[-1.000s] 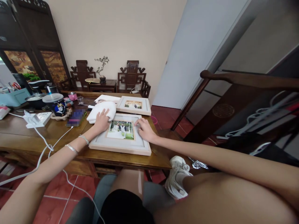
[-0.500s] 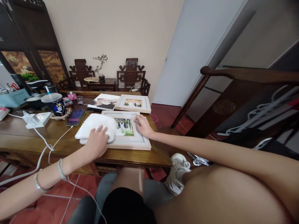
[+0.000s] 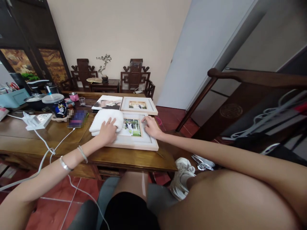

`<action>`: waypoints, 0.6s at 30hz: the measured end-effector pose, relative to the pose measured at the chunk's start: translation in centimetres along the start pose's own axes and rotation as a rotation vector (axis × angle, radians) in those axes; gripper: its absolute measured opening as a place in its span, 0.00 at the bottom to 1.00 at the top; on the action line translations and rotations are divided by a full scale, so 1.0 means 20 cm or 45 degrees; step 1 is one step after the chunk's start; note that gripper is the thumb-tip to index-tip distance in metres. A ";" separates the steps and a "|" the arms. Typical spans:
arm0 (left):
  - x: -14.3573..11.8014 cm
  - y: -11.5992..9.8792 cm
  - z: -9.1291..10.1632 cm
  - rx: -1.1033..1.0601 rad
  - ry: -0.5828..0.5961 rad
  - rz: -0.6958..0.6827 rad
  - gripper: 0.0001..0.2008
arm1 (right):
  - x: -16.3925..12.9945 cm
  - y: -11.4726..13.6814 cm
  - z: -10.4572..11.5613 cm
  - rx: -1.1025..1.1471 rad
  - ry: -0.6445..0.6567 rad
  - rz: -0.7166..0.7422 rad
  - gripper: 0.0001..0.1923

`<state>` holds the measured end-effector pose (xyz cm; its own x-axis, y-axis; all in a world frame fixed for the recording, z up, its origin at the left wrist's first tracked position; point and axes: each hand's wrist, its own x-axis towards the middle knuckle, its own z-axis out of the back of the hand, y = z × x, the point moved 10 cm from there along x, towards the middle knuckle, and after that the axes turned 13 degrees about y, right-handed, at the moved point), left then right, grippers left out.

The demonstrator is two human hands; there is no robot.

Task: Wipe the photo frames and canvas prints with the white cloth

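Observation:
A folded white towel covers the left part of a pale framed picture on the wooden table. My left hand lies over the towel with its fingers pressed into it. On the frame's right side rests my right hand, its fingers bent and holding the frame at the border. Between the hands shows the photo, of a seated figure against greenery. The frame's left end is hidden under the towel. Just behind lies a second framed picture, next to a white-edged print.
Left on the table are a phone, a lidded cup, a power strip and a blue organizer. A white cable hangs over the front edge. A wooden chair stands at the right.
The towel has slid right and away from me under my left hand. Both frames have shifted slightly right, and my right hand has moved with the nearer one.

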<state>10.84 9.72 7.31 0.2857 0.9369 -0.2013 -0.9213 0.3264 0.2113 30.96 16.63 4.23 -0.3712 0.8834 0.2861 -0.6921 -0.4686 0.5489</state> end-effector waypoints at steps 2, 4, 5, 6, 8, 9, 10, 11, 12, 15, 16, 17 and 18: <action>0.10 0.02 0.03 -0.009 -0.012 0.026 0.20 | 0.01 -0.01 0.00 -0.009 0.027 0.005 0.20; 0.20 0.05 0.06 -0.043 -0.052 0.045 0.21 | 0.01 -0.03 0.00 -0.015 0.042 -0.012 0.19; 0.25 0.07 0.07 -0.061 -0.078 0.051 0.22 | 0.01 -0.03 0.00 -0.012 0.047 -0.018 0.19; 0.28 0.08 0.07 -0.070 -0.102 0.051 0.22 | 0.00 -0.04 0.00 -0.002 0.052 -0.021 0.19; 0.32 0.09 0.08 -0.053 -0.139 0.037 0.21 | -0.01 -0.04 0.00 0.044 0.064 -0.007 0.18; 0.32 0.09 0.07 -0.030 -0.146 0.024 0.20 | -0.01 -0.03 0.00 0.082 0.070 0.005 0.18; 0.31 0.07 0.07 -0.003 -0.145 0.009 0.19 | -0.02 -0.03 -0.01 0.127 0.076 0.016 0.19; 0.28 0.05 0.06 0.026 -0.137 -0.007 0.18 | -0.03 -0.04 -0.01 0.172 0.082 0.023 0.19; 0.23 0.03 0.06 0.054 -0.120 -0.021 0.17 | -0.04 -0.04 -0.01 0.213 0.085 0.026 0.20; 0.04 -0.06 0.03 0.121 -0.020 -0.056 0.16 | -0.05 -0.04 -0.02 0.277 0.076 0.018 0.22; -0.04 -0.09 0.02 0.132 0.015 -0.065 0.15 | -0.06 -0.04 -0.01 0.287 0.069 0.021 0.23; -0.12 -0.13 0.02 0.139 0.041 -0.089 0.15 | -0.06 -0.03 -0.01 0.294 0.065 0.029 0.23; -0.19 -0.16 0.01 0.138 0.062 -0.125 0.15 | -0.07 -0.03 -0.01 0.299 0.064 0.040 0.23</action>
<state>12.79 5.06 7.63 0.3578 0.8935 -0.2714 -0.8548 0.4304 0.2901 31.66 15.70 3.41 -0.4247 0.8642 0.2697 -0.5189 -0.4765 0.7097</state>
